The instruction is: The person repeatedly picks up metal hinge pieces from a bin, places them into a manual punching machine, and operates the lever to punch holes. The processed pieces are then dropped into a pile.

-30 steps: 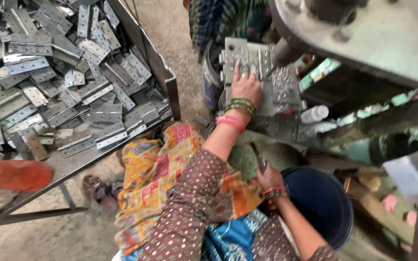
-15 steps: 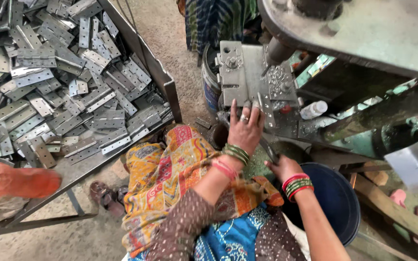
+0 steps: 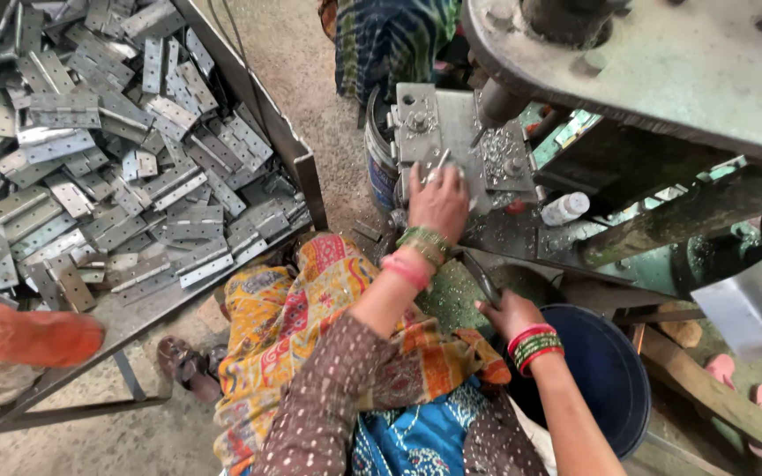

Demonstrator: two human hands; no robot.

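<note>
**Two hands at the press**

I see my left hand (image 3: pixel 438 201) flat on the press die plate (image 3: pixel 451 145), seemingly seating a small metal piece; fingers spread, clasping nothing visible. My right hand (image 3: pixel 509 313) grips a thin dark tool (image 3: pixel 480 276). Far left, hinge plates (image 3: pixel 125 167) fill a tray. A white bottle (image 3: pixel 566 208) lies right.

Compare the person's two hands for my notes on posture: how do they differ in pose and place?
The left hand lies flat, fingers spread, on the grey metal press bed; the right hand sits lower, curled around a thin dark tool, beside the dark blue plastic bucket. The left arm is stretched forward, the right bent close. Both wrists wear bangles.
</note>
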